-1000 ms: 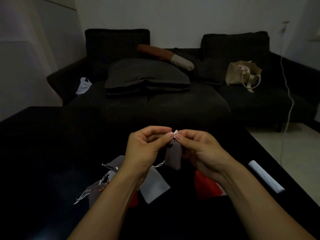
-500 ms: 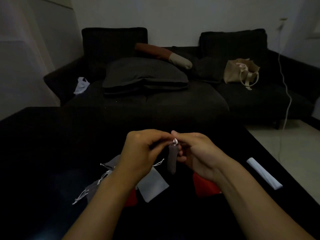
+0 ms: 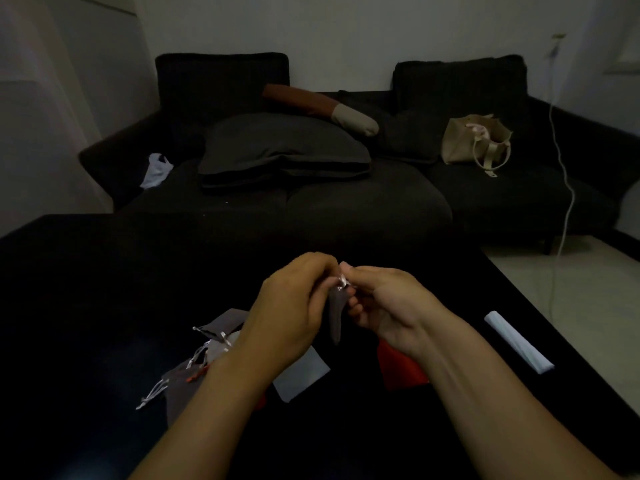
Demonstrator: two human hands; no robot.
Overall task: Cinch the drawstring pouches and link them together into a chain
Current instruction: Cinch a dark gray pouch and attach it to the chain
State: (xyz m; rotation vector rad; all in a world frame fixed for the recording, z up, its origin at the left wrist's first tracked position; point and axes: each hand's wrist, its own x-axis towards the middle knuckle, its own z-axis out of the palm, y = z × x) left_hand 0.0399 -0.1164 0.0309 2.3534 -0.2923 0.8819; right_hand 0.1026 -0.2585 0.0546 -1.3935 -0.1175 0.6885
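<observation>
Grey felt pouch [image 3: 336, 315] hanging between two hands — cord pinched at its mouth.

Left hand [image 3: 291, 313] and right hand [image 3: 382, 304] meet at the white drawstring [image 3: 342, 281], each pinching it; the pouch's long axis drops straight down. Below it on the black table [image 3: 104, 289] lie limp grey pouches [image 3: 194, 368], a pale pouch [image 3: 301, 375] and a red pouch [image 3: 401, 368] — likely next links.

grey pouch [image 3: 336, 315] hanging, cinched | other pouches [image 3: 207, 355] flat on table
</observation>
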